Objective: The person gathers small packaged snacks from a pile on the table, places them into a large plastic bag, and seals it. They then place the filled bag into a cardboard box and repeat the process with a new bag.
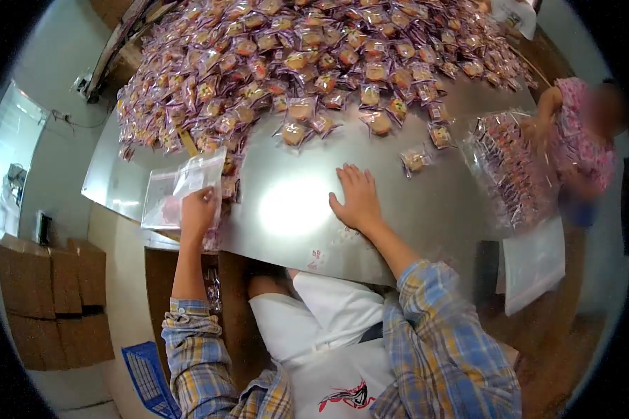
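Note:
With fingers pinched together, my left hand [197,211] grips a clear plastic bag [201,173] at the table's left side. Under and beside it lie more clear bags [159,202]. My right hand [359,198] rests on the shiny metal table [286,241], fingers stretched out, nothing in it. One wrapped pastry [416,160] sits apart from the others, to the right of that hand. Beyond both hands spreads a large heap of individually wrapped pastries [314,56] in clear and purple packaging.
A large clear bag packed with wrapped items [507,171] lies at the right edge, beside a person in a pink top [586,133]. Clear plastic sheets [534,265] hang below it. Brown cardboard boxes [52,279] and a blue basket [149,377] stand on the floor at left.

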Demonstrator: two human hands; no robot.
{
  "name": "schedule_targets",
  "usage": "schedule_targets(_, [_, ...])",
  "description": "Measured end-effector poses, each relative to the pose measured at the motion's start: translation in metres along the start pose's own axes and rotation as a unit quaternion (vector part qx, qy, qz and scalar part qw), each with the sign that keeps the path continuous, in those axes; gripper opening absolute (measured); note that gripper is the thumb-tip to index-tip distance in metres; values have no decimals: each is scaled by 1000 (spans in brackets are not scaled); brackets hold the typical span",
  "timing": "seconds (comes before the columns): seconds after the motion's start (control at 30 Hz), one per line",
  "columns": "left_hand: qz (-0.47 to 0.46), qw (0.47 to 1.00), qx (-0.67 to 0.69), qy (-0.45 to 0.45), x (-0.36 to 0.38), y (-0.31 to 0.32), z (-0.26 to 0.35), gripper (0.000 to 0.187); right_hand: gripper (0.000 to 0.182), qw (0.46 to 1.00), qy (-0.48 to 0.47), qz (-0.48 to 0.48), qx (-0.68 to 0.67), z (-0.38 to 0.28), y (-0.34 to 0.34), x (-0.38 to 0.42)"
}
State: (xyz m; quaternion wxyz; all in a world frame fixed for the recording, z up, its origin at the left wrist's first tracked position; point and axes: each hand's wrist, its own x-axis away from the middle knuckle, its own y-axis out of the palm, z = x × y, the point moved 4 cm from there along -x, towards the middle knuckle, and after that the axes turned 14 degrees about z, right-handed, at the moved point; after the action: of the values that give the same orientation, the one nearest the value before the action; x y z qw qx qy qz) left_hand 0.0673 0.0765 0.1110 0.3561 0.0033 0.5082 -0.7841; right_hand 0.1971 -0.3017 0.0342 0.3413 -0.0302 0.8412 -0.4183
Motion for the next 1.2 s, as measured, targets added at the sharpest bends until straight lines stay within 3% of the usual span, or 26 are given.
schedule_targets(0.1, [16,993,50,-110,-19,4,-37,33,62,1000,11,-9,-1,1,-1,-3])
schedule_targets(0.13, [86,996,-34,6,-20,-1,-30,47,61,1000,15,-14,-4,0,-1,1])
schedule_targets(0.2, [54,998,-4,24,-13,5,-15,55,61,1000,20,-19,-5,0,1,4])
schedule_targets(0.3, [-9,999,-1,-36,-18,27,-35,57,59,999,23,-25,-3,0,2,4])
schedule_targets(0.4, [-62,987,52,-140,-31,35,-60,44,57,999,24,-33,-3,1,4,1])
schedule_targets(0.47, [-25,998,24,-59,-42,9,-38,33,56,999,25,-34,1,5,3,2])
schedule_targets(0.53, [16,985,161,-68,-71,7,-80,34,56,999,23,-27,4,2,5,4])
schedule_targets(0.6, [45,991,111,-53,-96,-20,-91,33,55,999,24,-30,6,0,3,2])
schedule_targets(0.67, [95,993,60,-31,-105,-64,-57,33,55,999,21,-30,5,-2,1,-1])
schedule_targets(0.73, [151,986,72,-27,-128,-90,-64,36,55,999,18,-31,6,-3,-2,0])
schedule_targets(0.83, [157,981,-93,-66,-154,-128,-51,47,55,999,16,-28,6,-2,-2,0])
schedule_targets(0.87, [147,985,-37,-83,-165,-136,-60,44,54,999,17,-30,5,-2,-1,-1])
schedule_targets(0.93, [219,974,-29,-52,-173,-162,-51,44,55,999,14,-30,6,-2,1,-1])
schedule_targets(1.03, [331,938,-7,-106,-192,-194,-68,43,55,999,13,-32,6,0,-1,0])
schedule_targets(1.13, [412,908,-80,-15,-191,-213,-59,46,56,999,15,-34,7,-3,-1,2])
schedule_targets(1.2, [494,869,41,2,-193,-221,-52,38,56,999,14,-31,13,-1,-2,-1])
